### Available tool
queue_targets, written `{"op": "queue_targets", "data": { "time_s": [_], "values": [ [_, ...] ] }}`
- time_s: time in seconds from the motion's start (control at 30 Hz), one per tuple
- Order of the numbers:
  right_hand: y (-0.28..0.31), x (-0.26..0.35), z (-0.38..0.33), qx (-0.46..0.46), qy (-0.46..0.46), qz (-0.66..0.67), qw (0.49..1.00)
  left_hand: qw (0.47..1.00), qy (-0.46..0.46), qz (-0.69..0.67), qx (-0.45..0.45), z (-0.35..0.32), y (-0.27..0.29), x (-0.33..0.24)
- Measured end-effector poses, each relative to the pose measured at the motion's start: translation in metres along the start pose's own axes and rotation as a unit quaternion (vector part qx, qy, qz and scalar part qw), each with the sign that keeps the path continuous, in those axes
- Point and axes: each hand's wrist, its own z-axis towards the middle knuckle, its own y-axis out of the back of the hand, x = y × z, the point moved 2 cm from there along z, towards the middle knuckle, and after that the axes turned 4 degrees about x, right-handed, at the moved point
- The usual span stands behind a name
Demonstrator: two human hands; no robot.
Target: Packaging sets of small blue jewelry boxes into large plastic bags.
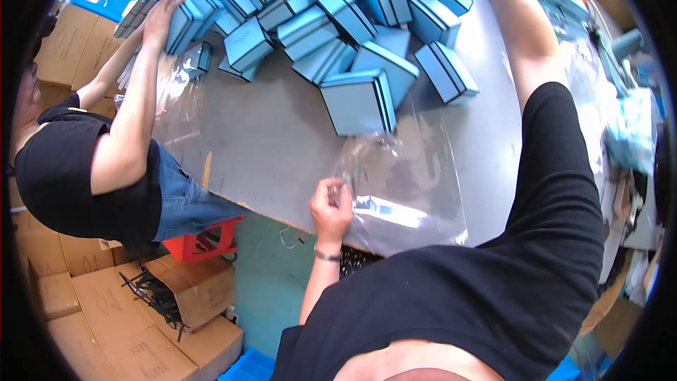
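Observation:
My left hand (331,208) is closed in a pinch on the edge of a clear plastic bag (416,176), which lies flat and shiny at the near side of the grey table. Just beyond the bag's far end stands a light blue box (355,104) with a dark band around its side. Behind it, many more such boxes (303,25) are heaped loosely, tilted and overlapping. My right arm (529,35) stretches forward past the right side of the heap, and its hand is beyond the top edge of the picture.
At the left, a person in a black shirt (77,169) holds blue boxes (185,25) over more clear plastic (176,92). Brown cartons (120,324) and a red stool (204,240) stand below the table edge. More clear plastic (585,92) lies along the right.

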Motion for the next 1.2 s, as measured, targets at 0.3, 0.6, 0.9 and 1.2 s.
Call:
{"op": "queue_targets", "data": {
  "time_s": [0.3, 0.6, 0.9, 1.2],
  "values": [
    [-0.221, 0.025, -0.308, 0.089, 0.069, -0.402, 0.909, 0.981, 0.017, -0.157, 0.110, -0.014, 0.011, 0.007],
    [-0.220, 0.043, -0.386, -0.154, 0.163, -0.311, 0.924, 0.965, 0.078, -0.241, 0.069, -0.097, 0.097, 0.004],
    [-0.327, 0.093, -0.290, 0.059, 0.259, -0.347, 0.899, 0.993, 0.068, -0.094, -0.014, -0.092, 0.084, 0.029],
    [-0.239, 0.054, -0.259, 0.015, 0.170, -0.391, 0.904, 0.943, 0.138, -0.261, -0.152, -0.037, 0.101, 0.036]
  ]
}}
